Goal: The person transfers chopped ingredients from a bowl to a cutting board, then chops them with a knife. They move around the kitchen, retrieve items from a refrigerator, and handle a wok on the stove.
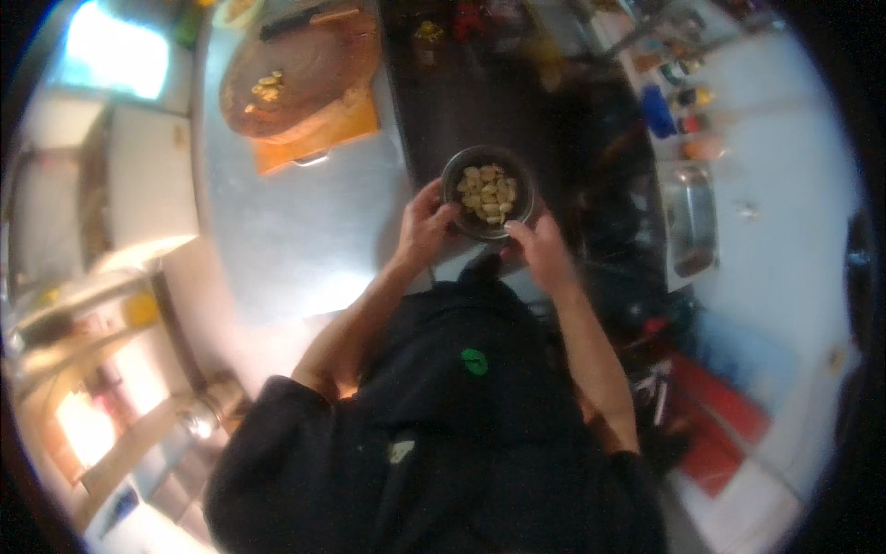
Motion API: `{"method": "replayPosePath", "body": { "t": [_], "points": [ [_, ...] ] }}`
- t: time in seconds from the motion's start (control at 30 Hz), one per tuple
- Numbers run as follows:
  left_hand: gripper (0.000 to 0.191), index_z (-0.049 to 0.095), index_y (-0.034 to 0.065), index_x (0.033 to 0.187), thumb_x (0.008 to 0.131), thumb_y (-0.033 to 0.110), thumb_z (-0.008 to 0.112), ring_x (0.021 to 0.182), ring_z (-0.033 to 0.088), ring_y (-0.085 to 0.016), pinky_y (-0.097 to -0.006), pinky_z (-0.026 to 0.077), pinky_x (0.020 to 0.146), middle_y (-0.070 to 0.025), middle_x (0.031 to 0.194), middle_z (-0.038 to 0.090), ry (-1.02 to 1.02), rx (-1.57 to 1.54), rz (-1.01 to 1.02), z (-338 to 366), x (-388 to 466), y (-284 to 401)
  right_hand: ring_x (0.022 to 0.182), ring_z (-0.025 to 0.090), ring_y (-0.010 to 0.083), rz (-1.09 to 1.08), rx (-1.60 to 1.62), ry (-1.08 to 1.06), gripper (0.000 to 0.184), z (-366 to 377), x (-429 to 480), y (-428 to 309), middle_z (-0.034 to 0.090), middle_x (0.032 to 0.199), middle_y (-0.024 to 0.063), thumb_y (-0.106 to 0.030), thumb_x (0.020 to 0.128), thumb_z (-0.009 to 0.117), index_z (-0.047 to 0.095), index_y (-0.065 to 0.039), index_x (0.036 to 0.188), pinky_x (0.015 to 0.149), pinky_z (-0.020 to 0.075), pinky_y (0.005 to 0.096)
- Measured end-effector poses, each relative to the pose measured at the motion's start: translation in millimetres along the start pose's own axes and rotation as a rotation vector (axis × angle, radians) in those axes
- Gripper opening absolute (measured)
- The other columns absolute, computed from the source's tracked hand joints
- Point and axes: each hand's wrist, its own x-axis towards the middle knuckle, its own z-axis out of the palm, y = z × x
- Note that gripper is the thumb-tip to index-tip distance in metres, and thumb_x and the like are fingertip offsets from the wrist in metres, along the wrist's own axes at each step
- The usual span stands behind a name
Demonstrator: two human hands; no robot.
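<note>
Between both hands I hold a round metal bowl (451, 161) with many pale pieces in it, which look like peeled garlic cloves (489, 194). My left hand (427, 225) grips the bowl's left side, its thumb near the rim. On the lower right side of the bowl is my right hand (541, 248), its thumb at the rim and its other fingers partly hidden below. Farther off at the upper left, a few yellowish pieces (268, 87) lie on a round wooden chopping block (311, 69), away from both hands.
The block stands over an orange board or cloth (360, 128) on a metal worktop (297, 228). A dark-handled knife (291, 24) lies at the block's far edge. On the right are a metal tray (692, 221), a blue container (657, 111) and several small jars.
</note>
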Motion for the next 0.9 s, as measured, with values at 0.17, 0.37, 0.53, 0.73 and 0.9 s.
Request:
{"method": "replayPosePath", "body": {
  "t": [0.17, 0.37, 0.53, 0.73, 0.9],
  "points": [
    [0.054, 0.046, 0.0027, 0.153, 0.105, 0.022, 0.063, 0.093, 0.069, -0.016, -0.0311, 0.059, 0.078, -0.0118, 0.108, 0.071, -0.021, 0.069, 0.044, 27.7, 25.7, -1.2, 0.092, 0.07, 0.0256, 0.123, 0.173, 0.061, 0.052, -45.5, 39.7, -8.0, 0.065, 0.12, 0.017, -0.004, 0.09, 0.059, 0.045, -0.002, 0.141, 0.062, 0.0615, 0.0357],
    [0.045, 0.056, -0.0007, 0.143, 0.103, 0.019, 0.065, 0.101, 0.07, -0.018, -0.0307, 0.058, 0.088, -0.0123, 0.113, 0.072, 0.381, 0.345, 0.185, -38.1, 47.3, -24.2, 0.084, 0.072, 0.0261, 0.158, 0.252, -0.082, 0.032, -56.0, 76.1, -0.2, 0.07, 0.11, 0.0178, -0.003, 0.091, 0.057, 0.06, 0.005, 0.122, 0.061, 0.0599, 0.0365],
    [0.044, 0.065, 0.008, 0.133, 0.094, 0.024, 0.076, 0.11, 0.068, -0.029, -0.0397, 0.055, 0.096, -0.014, 0.118, 0.072, 0.812, 0.65, 0.408, -116.1, 107.0, 7.4, 0.082, 0.072, 0.0257, 0.12, 0.153, -0.254, 0.031, -47.7, 124.6, -38.3, 0.071, 0.108, 0.017, -0.002, 0.091, 0.056, 0.062, 0.006, 0.12, 0.062, 0.0605, 0.0356],
    [0.054, 0.066, 0.0162, 0.133, 0.087, 0.04, 0.08, 0.142, 0.042, -0.04, -0.0556, 0.036, 0.115, -0.0147, 0.148, 0.053, 1.191, 1.046, 0.622, -221.8, 218.7, 88.8, 0.087, 0.073, 0.0237, 0.027, -0.041, -0.402, 0.036, -0.5, 236.2, -111.0, 0.071, 0.111, 0.0169, -0.002, 0.091, 0.054, 0.06, 0.005, 0.126, 0.062, 0.0613, 0.0331],
    [0.066, 0.063, 0.0259, 0.139, 0.083, 0.059, 0.077, 0.152, 0.025, -0.044, -0.0724, 0.017, 0.119, -0.0129, 0.162, 0.037, 1.307, 1.1, 0.349, -291.0, 282.0, 134.9, 0.099, 0.071, 0.0237, -0.068, -0.257, -0.58, 0.048, 99.5, 360.7, -182.3, 0.066, 0.124, 0.0178, -0.004, 0.093, 0.055, 0.051, 0.002, 0.14, 0.067, 0.0637, 0.0324]
  ]
}}
